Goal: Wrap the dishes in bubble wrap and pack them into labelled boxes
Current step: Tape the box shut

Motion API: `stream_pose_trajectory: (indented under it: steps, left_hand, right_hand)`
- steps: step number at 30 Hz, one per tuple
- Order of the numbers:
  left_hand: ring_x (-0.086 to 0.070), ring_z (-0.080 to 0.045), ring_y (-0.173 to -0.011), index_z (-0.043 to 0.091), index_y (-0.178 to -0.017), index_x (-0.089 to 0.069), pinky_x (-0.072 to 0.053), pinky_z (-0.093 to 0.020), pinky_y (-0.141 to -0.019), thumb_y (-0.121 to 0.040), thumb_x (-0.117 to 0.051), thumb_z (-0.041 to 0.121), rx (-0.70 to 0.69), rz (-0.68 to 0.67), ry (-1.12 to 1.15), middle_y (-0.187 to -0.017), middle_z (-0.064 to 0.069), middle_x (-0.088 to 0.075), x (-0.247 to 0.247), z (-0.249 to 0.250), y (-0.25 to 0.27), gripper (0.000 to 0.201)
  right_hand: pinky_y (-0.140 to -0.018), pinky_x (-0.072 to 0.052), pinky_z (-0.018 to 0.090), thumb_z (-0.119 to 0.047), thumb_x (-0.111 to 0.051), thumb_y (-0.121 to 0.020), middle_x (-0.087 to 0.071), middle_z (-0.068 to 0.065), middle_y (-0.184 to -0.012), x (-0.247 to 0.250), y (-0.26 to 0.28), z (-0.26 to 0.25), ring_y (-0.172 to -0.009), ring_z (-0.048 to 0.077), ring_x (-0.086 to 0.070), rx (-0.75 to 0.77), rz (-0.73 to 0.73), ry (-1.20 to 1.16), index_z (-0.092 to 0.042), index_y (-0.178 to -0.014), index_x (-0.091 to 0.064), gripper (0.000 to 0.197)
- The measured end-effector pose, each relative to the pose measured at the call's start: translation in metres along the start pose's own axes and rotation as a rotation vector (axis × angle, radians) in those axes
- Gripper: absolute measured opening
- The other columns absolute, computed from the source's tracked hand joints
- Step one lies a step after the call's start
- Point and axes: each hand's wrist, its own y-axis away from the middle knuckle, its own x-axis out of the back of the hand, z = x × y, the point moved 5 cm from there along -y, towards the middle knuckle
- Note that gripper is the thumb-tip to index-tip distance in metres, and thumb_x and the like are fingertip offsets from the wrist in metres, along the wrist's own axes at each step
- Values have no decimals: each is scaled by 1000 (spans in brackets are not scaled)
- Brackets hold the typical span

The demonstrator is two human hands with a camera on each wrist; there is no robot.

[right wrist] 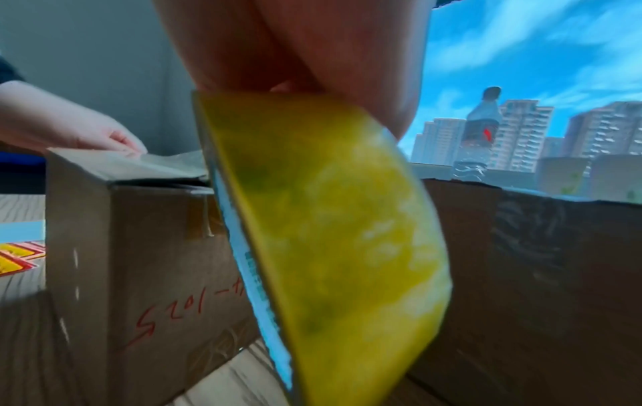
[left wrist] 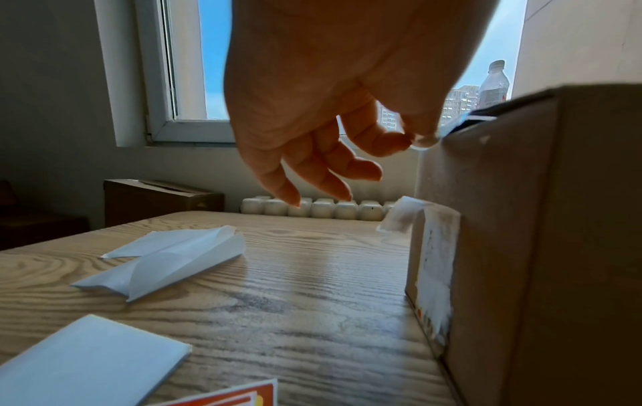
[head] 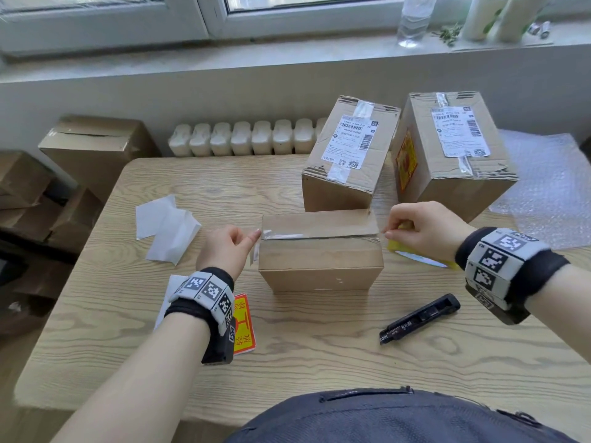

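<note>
- While tape (head: 319,234) spans the box (head: 320,251) seam lengthwise, the left hand (head: 225,251) pinches its left end.
- Right hand (head: 422,230), at the box's right edge, grips the roll (head: 415,254).

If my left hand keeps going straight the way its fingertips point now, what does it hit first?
Likely the near box: the left hand points right, its fingertips already at the box's top left edge, on the clear tape.

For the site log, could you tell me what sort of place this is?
Probably a room in a flat or small office used for packing parcels: a wooden table under a window, a radiator below it, and labelled cardboard boxes.
</note>
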Motion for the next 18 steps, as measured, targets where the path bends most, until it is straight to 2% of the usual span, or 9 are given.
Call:
stream_pose_trajectory:
  steps: [3, 6, 9, 12, 13, 16, 18]
  left_hand:
    - [-41, -18, -59, 16, -66, -42, -30, -30, -54, -90, -52, 52, -8, 21, 15, -63, 1, -44, -3, 1, 3, 45]
    - [-40, -16, -57, 17, -63, -41, -28, -30, -52, -91, -51, 51, -6, 50, 19, -61, 3, -43, -6, 0, 5, 46]
    - [-41, -17, -59, 16, -65, -43, -28, -30, -53, -92, -49, 51, -3, 70, 21, -63, 2, -44, -9, -1, 4, 45]
    - [-44, -21, -62, 11, -69, -47, -32, -32, -56, -92, -47, 52, -5, 82, 37, -65, 1, -47, -14, -2, 4, 46]
    - [-45, -22, -63, 11, -71, -48, -33, -32, -56, -92, -47, 52, -7, 89, 43, -65, 0, -47, -16, -3, 3, 47]
    - [-43, -22, -61, 12, -69, -45, -32, -33, -55, -93, -46, 52, -2, 89, 73, -63, 0, -46, -20, -4, 4, 47]
    - [-39, -21, -58, 14, -65, -40, -30, -33, -55, -93, -47, 50, -3, 74, 114, -61, 0, -42, -22, -4, 4, 46]
  right_hand:
    - [-68, -40, 25, -22, -65, -87, -53, -16, -73, -9, -5, 5, -75, 12, -53, -71, -52, -29, -18, -80, -58, 10]
    - [-57, -33, 16, -25, -59, -91, -54, -14, -73, -14, -11, 8, -69, 3, -49, -128, -86, -57, -14, -84, -60, 14]
    - [-58, -35, 18, -28, -56, -93, -57, -11, -77, -15, -16, 11, -72, 3, -51, -175, -150, -58, -14, -86, -61, 16]
    - [-71, -45, 29, -32, -54, -94, -63, -6, -84, -14, -21, 15, -81, 13, -57, -185, -220, -49, -19, -84, -60, 17]
    - [-72, -46, 29, -32, -53, -94, -63, -6, -83, -14, -23, 15, -81, 14, -58, -183, -236, -53, -20, -82, -60, 18]
    - [-60, -39, 20, -28, -51, -96, -59, -12, -74, -17, -27, 14, -70, 8, -54, -200, -284, -81, -17, -81, -62, 21]
    - [-58, -40, 20, -28, -53, -95, -58, -9, -72, -22, -29, 15, -67, 9, -53, -231, -313, -128, -15, -81, -63, 21]
